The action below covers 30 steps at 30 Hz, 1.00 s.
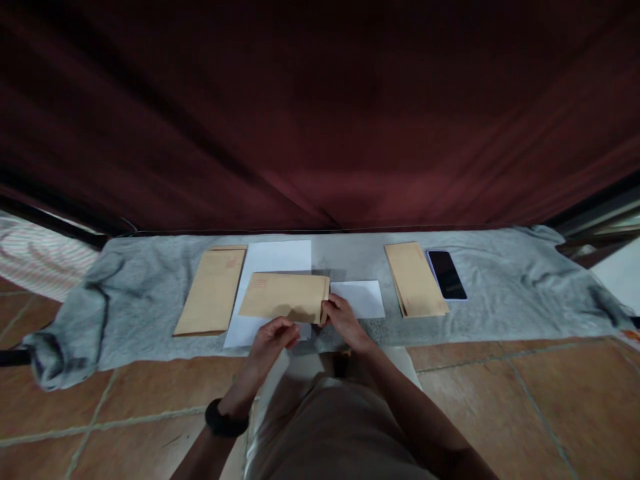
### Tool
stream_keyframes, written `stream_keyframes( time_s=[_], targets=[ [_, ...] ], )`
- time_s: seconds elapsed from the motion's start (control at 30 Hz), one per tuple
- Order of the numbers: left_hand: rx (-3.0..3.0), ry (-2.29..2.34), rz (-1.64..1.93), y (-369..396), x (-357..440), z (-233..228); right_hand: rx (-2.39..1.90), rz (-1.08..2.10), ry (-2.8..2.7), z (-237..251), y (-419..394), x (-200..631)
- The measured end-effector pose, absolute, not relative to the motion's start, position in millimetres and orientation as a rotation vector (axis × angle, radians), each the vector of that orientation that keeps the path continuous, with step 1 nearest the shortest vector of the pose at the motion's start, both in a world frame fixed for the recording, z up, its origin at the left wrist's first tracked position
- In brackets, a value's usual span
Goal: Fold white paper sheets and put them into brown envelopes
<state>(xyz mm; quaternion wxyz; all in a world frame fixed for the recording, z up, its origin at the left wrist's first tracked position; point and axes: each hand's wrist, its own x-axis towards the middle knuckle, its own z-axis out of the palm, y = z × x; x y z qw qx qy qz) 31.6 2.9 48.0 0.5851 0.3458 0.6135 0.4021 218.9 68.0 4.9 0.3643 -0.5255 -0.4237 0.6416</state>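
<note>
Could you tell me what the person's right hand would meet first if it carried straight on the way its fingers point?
Probably the brown envelope whose right end the right hand already touches; beyond lies white paper.

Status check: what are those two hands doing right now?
Both hands on brown envelope: right hand pinching its right end, left hand at near edge. White sheet underneath. Nothing in the way.

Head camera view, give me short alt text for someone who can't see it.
Two hands hold a brown envelope over white paper on a grey cloth: right hand at its end, left hand at its near edge. More envelopes and a phone lie right.
</note>
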Motion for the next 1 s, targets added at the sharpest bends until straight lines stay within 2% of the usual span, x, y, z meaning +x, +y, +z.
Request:
stream_keyframes(
  time_s=[0.1, 0.2, 0.27, 0.5, 0.87, 0.93, 1.0],
  targets=[
    [1.525, 1.622, 0.9, 14, 32, 50, -1.383, 1.613, -1.193, 4, 65, 222],
    [2.193, 1.576, 0.438, 39, 27, 47, -1.391, 1.587, -1.267, 3, 61, 225],
    [2.389, 1.535, 0.173, 57, 22, 42, -1.393, 1.574, -1.298, 2, 59, 227],
    [2.473, 1.379, -0.037, 84, 11, 36, -1.434, 1.574, -1.309, 1, 58, 231],
    [2.492, 1.391, 0.185, 74, 7, 29, -1.482, 1.499, -1.321, -1, 53, 234],
    [2.495, 1.378, 0.186, 73, 8, 29, -1.509, 1.381, -1.412, -2, 51, 237],
    [2.497, 1.368, 0.174, 73, 9, 29, -1.552, 1.135, -1.57, -1, 49, 241]
  ],
)
